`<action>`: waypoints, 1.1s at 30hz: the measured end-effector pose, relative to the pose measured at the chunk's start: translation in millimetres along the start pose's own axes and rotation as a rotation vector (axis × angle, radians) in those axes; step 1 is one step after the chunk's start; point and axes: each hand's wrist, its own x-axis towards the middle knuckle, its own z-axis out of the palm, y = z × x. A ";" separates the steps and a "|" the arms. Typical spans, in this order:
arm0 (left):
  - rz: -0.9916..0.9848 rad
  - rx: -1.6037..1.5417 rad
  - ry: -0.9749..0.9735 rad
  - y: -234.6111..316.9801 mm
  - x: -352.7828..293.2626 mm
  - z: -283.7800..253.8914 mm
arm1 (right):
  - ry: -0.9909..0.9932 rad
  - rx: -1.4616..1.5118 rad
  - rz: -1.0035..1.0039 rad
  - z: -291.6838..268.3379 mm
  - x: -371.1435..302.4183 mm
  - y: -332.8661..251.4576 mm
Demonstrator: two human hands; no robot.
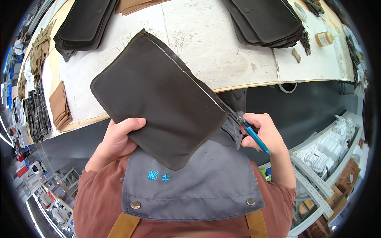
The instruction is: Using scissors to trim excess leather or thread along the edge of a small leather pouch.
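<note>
A large dark brown leather-like panel [162, 99] with rounded corners is held up at a tilt in front of my apron. My left hand [123, 137] grips its lower left edge, thumb on top and fingers underneath. A pale line runs along the panel's upper right side, with a narrow dark strip [170, 51] beyond it. Closed around blue-handled scissors [257, 139], my right hand [264, 131] is at the panel's right corner. The scissors' metal blades reach the end of that strip; their tips are hard to make out.
Stacks of similar dark panels lie at the table's back left [85, 23] and back right [270, 23]. Brown pieces [59, 105] sit near the left edge. An amber bottle [324, 39] stands far right. White bundles fill a metal rack [317, 182] at lower right.
</note>
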 end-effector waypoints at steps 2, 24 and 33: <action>-0.005 -0.018 -0.029 1.0 1.5 -1.2 | 0.025 0.005 -0.029 -1.1 -1.3 4.0; -0.021 -0.003 0.039 1.6 3.9 3.9 | 0.119 -0.075 -0.118 1.9 0.5 14.6; -0.047 -0.024 -0.070 -0.6 6.0 -3.7 | 0.056 -0.110 -0.025 -0.6 13.2 -6.0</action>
